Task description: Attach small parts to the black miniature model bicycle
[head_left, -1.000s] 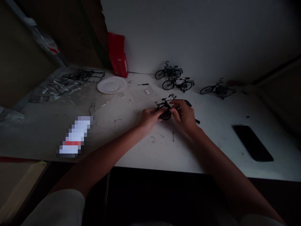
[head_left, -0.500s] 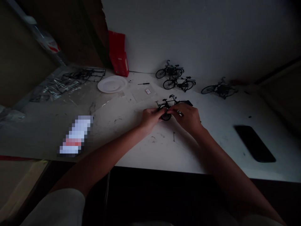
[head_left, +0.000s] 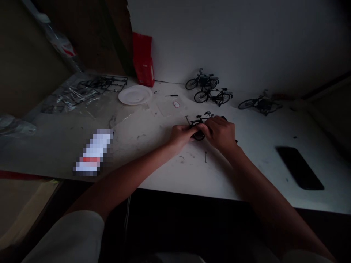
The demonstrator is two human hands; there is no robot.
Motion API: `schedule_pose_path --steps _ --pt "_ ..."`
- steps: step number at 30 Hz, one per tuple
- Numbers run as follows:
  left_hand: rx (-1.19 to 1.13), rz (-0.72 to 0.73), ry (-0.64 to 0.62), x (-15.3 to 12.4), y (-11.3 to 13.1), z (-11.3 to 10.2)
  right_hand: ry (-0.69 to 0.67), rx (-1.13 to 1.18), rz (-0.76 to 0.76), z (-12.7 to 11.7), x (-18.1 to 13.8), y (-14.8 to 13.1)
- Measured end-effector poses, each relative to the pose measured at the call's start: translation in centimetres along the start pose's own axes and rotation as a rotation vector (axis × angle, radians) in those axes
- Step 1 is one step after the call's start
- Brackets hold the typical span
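Left hand (head_left: 181, 134) and right hand (head_left: 221, 132) both have fingers clamped on the model bicycle (head_left: 199, 124) between them; a loose screw (head_left: 205, 157) lies just below the fingertips.

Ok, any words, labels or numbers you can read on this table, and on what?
None is readable.
Red box: pale label patch, too dark and small.
Red-edged card: too small.
Packet at left: blurred out.
Model bicycle: no marking visible.
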State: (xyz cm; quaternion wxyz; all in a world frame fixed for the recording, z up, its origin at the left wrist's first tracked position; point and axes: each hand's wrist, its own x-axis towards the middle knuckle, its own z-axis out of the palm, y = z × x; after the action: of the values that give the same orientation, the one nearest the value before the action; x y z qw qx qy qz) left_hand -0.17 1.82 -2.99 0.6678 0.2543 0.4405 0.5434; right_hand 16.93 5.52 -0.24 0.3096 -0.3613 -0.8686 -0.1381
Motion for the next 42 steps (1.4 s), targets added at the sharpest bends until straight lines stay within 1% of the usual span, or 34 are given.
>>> schedule_pose_path --steps 2,5,8,11,17,20,23,26,33,37,42 --pt "-0.024 0.012 -0.003 0.2 0.1 -0.1 -0.013 0.047 0.031 -0.2 -0.1 -0.1" --pt "-0.059 0.031 -0.005 0.6 0.2 -0.4 -0.026 0.187 0.085 -0.6 -0.3 -0.2" --pt "-0.073 0.037 0.007 0.8 0.3 -0.6 -0.029 0.333 0.093 -0.7 -0.5 -0.1" --pt "-0.069 0.032 0.023 0.8 0.4 -0.6 -0.008 0.397 0.094 -0.6 -0.7 0.1" --pt "-0.046 0.034 0.044 0.5 0.5 -0.4 0.040 0.384 0.104 -0.3 -1.0 0.5" --pt "-0.030 0.039 0.038 0.3 0.4 -0.3 0.058 0.293 0.051 -0.2 -1.0 0.7" --pt "-0.002 0.043 0.027 0.2 0.3 -0.3 0.073 0.188 -0.040 -0.2 -0.8 0.9" --pt "0.018 0.042 0.031 0.0 0.2 -0.3 0.057 0.104 -0.106 -0.3 -0.6 1.0" --pt "0.020 0.037 0.032 -0.4 0.3 0.1 -0.017 -0.016 -0.068 0.0 -0.4 0.8" --pt "0.019 0.041 0.009 -0.5 0.3 0.2 -0.008 0.012 -0.013 0.1 -0.6 0.9" --pt "-0.048 0.058 0.010 -0.1 0.6 -0.1 -0.010 0.252 0.028 -1.0 -0.8 0.7"
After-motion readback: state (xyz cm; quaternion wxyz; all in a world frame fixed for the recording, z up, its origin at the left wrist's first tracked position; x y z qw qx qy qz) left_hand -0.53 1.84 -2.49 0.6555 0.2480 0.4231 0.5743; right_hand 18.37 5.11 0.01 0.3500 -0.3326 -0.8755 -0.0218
